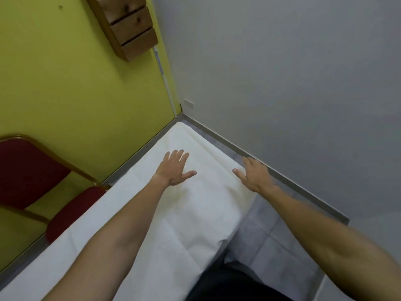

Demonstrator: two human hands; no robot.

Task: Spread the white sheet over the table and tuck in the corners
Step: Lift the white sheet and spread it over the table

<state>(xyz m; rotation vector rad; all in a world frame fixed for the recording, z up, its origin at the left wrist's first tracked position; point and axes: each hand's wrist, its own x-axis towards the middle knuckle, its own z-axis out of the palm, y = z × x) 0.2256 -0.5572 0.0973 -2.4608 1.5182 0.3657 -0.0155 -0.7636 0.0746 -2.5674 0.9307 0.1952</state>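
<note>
The white sheet (152, 218) covers the long narrow table from the near left to the far room corner, hiding the tabletop. It hangs down over the right side. My left hand (176, 169) lies flat on top of the sheet, fingers spread, palm down. My right hand (253, 175) rests on the sheet's right edge where it folds over the table side, fingers extended and pointing toward the far corner. Neither hand grips any cloth that I can see.
A red padded chair (28, 170) with a wooden frame stands left of the table against the yellow-green wall. A wooden drawer unit (130, 27) hangs on that wall. A grey tiled floor strip (271, 231) runs between the table and the white wall at right.
</note>
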